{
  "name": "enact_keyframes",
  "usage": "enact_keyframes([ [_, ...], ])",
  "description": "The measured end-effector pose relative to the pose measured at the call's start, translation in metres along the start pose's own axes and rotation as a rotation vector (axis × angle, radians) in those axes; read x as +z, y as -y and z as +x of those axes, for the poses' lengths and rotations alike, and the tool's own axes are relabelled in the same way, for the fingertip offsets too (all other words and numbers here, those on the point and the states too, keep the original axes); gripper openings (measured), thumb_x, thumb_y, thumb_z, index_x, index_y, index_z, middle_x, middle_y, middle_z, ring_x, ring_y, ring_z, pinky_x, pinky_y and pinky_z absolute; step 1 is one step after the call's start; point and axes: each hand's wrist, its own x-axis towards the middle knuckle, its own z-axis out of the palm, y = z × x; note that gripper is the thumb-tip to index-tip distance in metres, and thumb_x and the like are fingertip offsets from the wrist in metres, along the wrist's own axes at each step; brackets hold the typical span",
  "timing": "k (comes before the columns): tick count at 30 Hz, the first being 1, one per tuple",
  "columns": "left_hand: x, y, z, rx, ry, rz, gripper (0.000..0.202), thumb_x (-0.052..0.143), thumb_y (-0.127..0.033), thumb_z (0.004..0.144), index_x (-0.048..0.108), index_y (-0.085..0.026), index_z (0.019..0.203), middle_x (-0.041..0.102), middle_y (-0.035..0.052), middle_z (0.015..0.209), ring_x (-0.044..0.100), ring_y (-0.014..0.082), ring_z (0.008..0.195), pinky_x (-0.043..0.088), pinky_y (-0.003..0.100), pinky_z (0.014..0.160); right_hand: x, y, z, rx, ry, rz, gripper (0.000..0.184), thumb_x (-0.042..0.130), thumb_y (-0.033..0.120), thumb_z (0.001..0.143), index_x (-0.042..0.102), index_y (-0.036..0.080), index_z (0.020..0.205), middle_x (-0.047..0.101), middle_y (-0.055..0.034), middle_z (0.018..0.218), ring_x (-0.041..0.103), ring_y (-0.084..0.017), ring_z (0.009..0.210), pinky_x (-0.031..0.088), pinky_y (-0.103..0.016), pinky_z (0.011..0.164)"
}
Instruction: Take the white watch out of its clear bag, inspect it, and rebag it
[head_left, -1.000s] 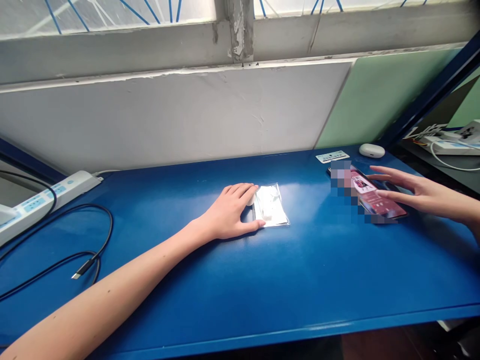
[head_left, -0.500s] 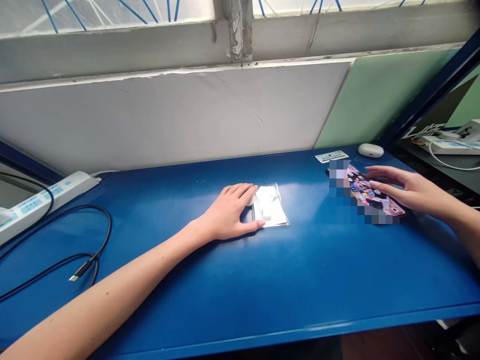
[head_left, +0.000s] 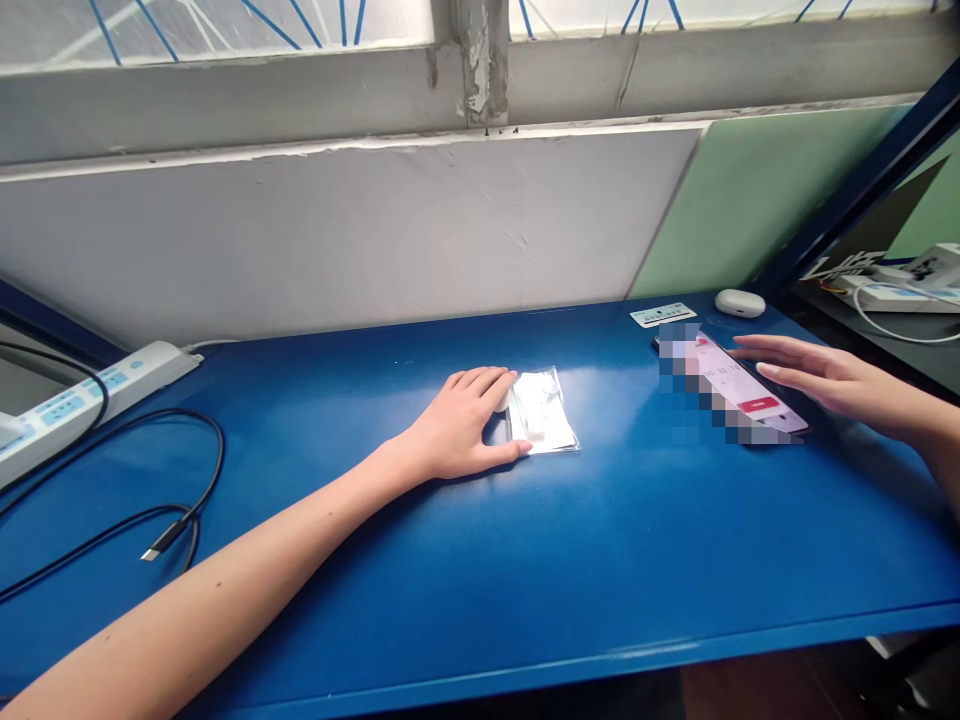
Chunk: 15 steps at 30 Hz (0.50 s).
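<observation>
My left hand [head_left: 466, 424] lies on the blue table, fingers stretched and thumb apart. Its fingertips and thumb touch the left side of a clear plastic packet [head_left: 551, 412] with white contents I cannot make out. A small pale rounded thing shows partly under the fingers. On the right, a phone [head_left: 739, 385] lies flat, screen lit pink with a red button; part of it is blurred out by squares. My right hand [head_left: 825, 375] hovers at the phone's right edge, fingers apart and holding nothing.
Behind the phone are a white printed card [head_left: 663, 315] and a white earbud case [head_left: 740, 303]. A power strip [head_left: 90, 395] and a black cable [head_left: 210, 450] with a plug end lie at the left. A wall borders the back of the blue table [head_left: 480, 600].
The phone screen has switched from a colourful picture to a pale pink page with a red button. My right hand has drawn slightly right; my left hand stays put.
</observation>
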Motion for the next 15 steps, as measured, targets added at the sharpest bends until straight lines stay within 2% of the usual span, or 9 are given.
enact_keyframes([
  [2,0.0,0.0,0.0,-0.001,0.001,0.0,0.084,0.06,-0.062,0.087,0.039,-0.011,0.15,0.044,0.02,0.153,0.039,0.0374,0.142,0.031,0.051,0.116,0.008,0.011,-0.001,-0.065,-0.1,-0.029,0.044,0.056,0.038,0.096,0.059,0.024,0.137,0.061,-0.0145,0.142,0.058,-0.025,0.128,0.05,-0.032,0.098],
  [4,-0.001,0.0,0.0,-0.001,0.005,0.005,0.084,0.059,-0.062,0.087,0.038,-0.011,0.15,0.043,0.0196,0.153,0.038,0.0368,0.142,0.031,0.051,0.116,0.022,0.028,-0.003,-0.185,-0.371,-0.135,0.037,0.06,0.037,0.094,0.066,0.022,0.127,0.068,-0.0145,0.131,0.062,-0.027,0.123,0.047,-0.037,0.103],
  [5,-0.001,-0.001,0.0,-0.002,0.008,0.007,0.084,0.059,-0.062,0.087,0.038,-0.011,0.15,0.043,0.0193,0.154,0.038,0.0365,0.142,0.031,0.051,0.116,0.031,0.039,-0.004,-0.26,-0.431,-0.16,0.037,0.062,0.037,0.093,0.066,0.022,0.127,0.069,-0.0132,0.128,0.062,-0.027,0.122,0.047,-0.039,0.105],
  [8,-0.002,-0.001,0.0,-0.012,0.014,0.007,0.084,0.059,-0.063,0.087,0.038,-0.011,0.151,0.043,0.0191,0.154,0.038,0.0364,0.143,0.031,0.051,0.116,0.061,0.077,-0.012,-0.524,-0.25,-0.162,0.04,0.059,0.037,0.095,0.059,0.024,0.133,0.068,-0.011,0.128,0.065,-0.026,0.116,0.05,-0.041,0.103],
  [11,-0.001,-0.001,0.0,-0.013,0.011,0.007,0.085,0.06,-0.064,0.086,0.038,-0.012,0.15,0.043,0.0191,0.154,0.038,0.0364,0.142,0.031,0.051,0.116,0.088,0.11,-0.021,-0.698,-0.072,-0.329,0.044,0.058,0.04,0.095,0.055,0.026,0.137,0.065,-0.0105,0.133,0.058,-0.03,0.127,0.043,-0.051,0.111],
  [13,0.001,0.0,0.0,-0.006,0.004,0.009,0.086,0.061,-0.064,0.085,0.039,-0.012,0.15,0.044,0.0189,0.153,0.039,0.0363,0.142,0.031,0.051,0.116,0.104,0.126,-0.024,-0.683,0.071,-0.371,0.06,0.058,0.045,0.094,0.042,0.025,0.148,0.052,-0.0129,0.15,0.048,-0.033,0.138,0.044,-0.052,0.111],
  [15,0.002,0.0,0.0,-0.004,-0.006,0.013,0.086,0.063,-0.064,0.084,0.039,-0.012,0.149,0.044,0.019,0.153,0.039,0.0362,0.142,0.031,0.051,0.116,0.12,0.139,-0.021,-0.67,0.197,-0.414,0.084,0.061,0.055,0.089,0.027,0.02,0.157,0.027,-0.0166,0.165,0.034,-0.037,0.147,0.042,-0.053,0.113],
])
